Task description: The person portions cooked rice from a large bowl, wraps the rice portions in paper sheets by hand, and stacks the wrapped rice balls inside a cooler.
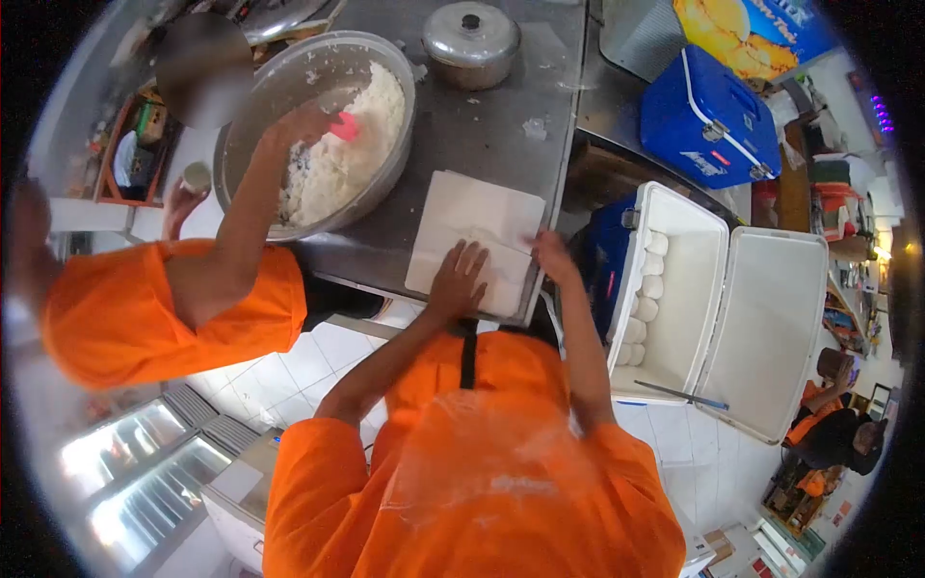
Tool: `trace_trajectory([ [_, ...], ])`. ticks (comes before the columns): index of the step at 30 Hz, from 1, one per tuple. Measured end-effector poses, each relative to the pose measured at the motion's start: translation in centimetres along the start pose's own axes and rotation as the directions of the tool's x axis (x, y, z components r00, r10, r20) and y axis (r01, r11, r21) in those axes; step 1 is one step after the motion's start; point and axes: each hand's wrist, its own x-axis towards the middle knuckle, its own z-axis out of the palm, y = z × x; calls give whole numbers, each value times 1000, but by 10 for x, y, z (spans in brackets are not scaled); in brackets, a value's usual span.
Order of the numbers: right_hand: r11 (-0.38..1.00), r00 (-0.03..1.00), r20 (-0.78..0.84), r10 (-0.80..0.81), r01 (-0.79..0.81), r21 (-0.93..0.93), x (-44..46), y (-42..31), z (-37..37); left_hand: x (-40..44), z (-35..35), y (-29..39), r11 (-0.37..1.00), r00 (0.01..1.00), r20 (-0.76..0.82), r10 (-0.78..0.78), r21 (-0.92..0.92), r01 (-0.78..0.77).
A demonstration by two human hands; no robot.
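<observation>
A stack of white paper sheets [472, 207] lies on the metal table near its front edge, with a crease or sheet edge running across it. My left hand [459, 279] rests flat on the lower part of the paper, fingers spread. Beside the stack's right edge is my right hand [552, 256]; its fingertips are smeared by motion, so whether they pinch a sheet is unclear. To the left stands a large grey tub [231, 164] partly filled with white rice [371, 135].
A co-worker's hand [303, 125] holds a pink tool [344, 126] over the rice; their other hand holds a cup [197, 176]. A lidded pot [470, 43] stands behind. Right are a closed blue cooler [708, 120] and an open cooler [689, 289] holding several white packets [647, 287].
</observation>
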Motion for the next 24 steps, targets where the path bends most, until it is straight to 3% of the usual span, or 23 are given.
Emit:
trace_trajectory([
  [1,993,996,-21,83,-81,84,3,-34,1,0,1,3,1000,1000,-1,-5,17,5],
  [2,968,986,-45,-163,151,-202,37,-11,-15,3,2,8,998,999,-3,-34,-44,34],
  [3,765,907,-68,-415,308,-565,71,14,-32,2,0,7,993,997,-8,-74,-88,73],
  [4,492,776,-85,-625,307,-815,105,39,-49,-1,8,-2,982,997,-69,-25,-187,11],
  [5,504,944,218,-247,318,-803,108,-18,-46,3,-1,-1,982,996,59,-64,-175,74],
  [6,629,952,236,-196,307,-714,137,-10,-43,-2,7,-6,984,997,-77,-21,-179,7],
  [7,409,962,268,-50,265,-873,116,-65,-10,3,-1,-3,985,996,11,-89,-149,89],
  [8,406,954,241,-179,295,-865,108,-65,13,4,15,-13,999,999,-41,-30,-23,29],
  [9,407,935,195,-295,308,-860,101,-65,27,8,9,-19,999,1000,-7,-30,-30,30],
  [11,331,942,196,-271,283,-900,84,-93,58,23,-5,-26,999,1000,26,-13,-45,15],
  [12,262,959,175,-221,231,-937,73,-98,61,36,-11,-30,995,971,230,-72,-49,85],
  [13,332,956,114,-269,203,-921,73,-84,56,43,-14,-32,986,894,430,-127,-42,160],
  [14,332,962,103,-251,186,-925,75,-66,55,41,-13,-29,983,961,208,-181,5,184],
  [15,345,882,171,-440,342,-874,66,-51,54,37,-7,-24,976,976,-15,-216,31,216],
  [16,324,770,204,-605,472,-820,48,-36,47,34,6,-30,978,978,-120,-171,104,183],
  [17,183,718,227,-658,445,-877,11,-33,57,36,4,-29,963,972,-52,-228,137,233],
  [18,35,670,265,-694,399,-916,-22,-34,80,38,-7,-25,969,984,-92,-152,184,166],
  [20,26,615,269,-742,427,-904,-40,-8,97,37,-15,-23,942,977,58,-205,284,180],
  [21,17,603,268,-751,423,-906,-45,-3,99,36,-31,-22,956,981,57,-187,241,168],
  [24,-17,571,275,-773,416,-909,-53,0,94,1,-26,-70,907,910,-207,-360,149,393],
])
